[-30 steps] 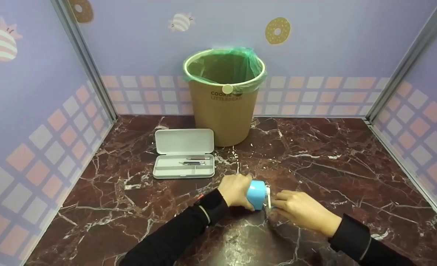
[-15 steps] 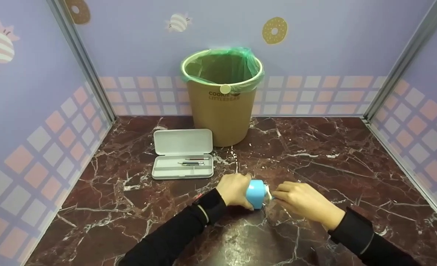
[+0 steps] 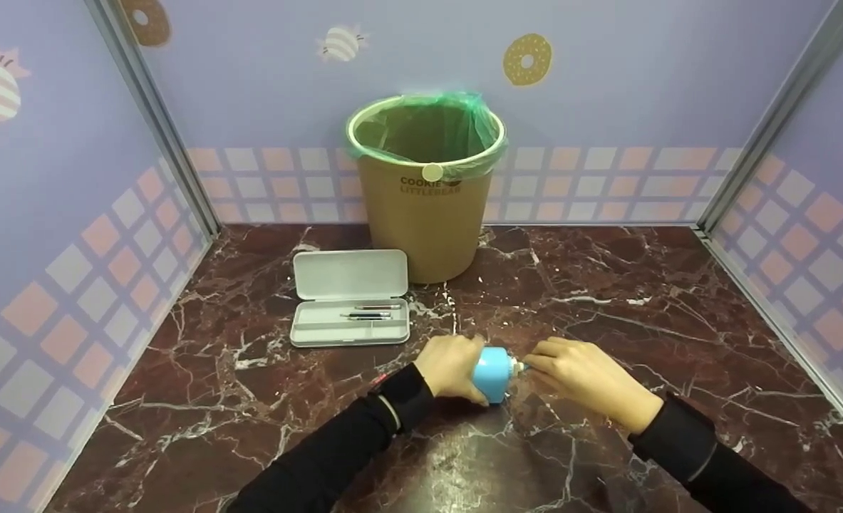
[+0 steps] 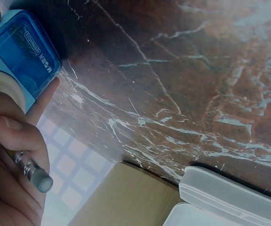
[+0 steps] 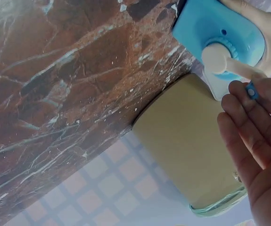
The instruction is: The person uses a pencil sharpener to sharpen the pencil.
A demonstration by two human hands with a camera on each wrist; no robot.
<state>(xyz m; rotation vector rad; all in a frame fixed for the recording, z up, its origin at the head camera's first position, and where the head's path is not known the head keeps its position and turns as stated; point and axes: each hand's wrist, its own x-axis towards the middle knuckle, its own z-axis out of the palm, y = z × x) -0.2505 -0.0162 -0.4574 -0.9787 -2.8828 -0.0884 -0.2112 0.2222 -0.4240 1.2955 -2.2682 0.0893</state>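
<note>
Crank sharpener [image 3: 492, 375], blue, one: on or just above the desk [image 3: 179, 399], near its middle. Left hand [image 3: 451, 365]: curled round the body, a pencil [image 4: 27, 165] jutting past the fingers, grey end outward. Right hand [image 3: 571, 370]: thumb and fingertips pinching the blue knob [image 5: 251, 91] of the pale crank [image 5: 241, 69]. Handling, as judged: light, stiff plastic, smooth, somewhat slippery; pencil slim, snappable. Best holds: broad body sides; knob for turning.

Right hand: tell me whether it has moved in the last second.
Yes: the right hand has moved up the head view, closer to the bin.
</note>
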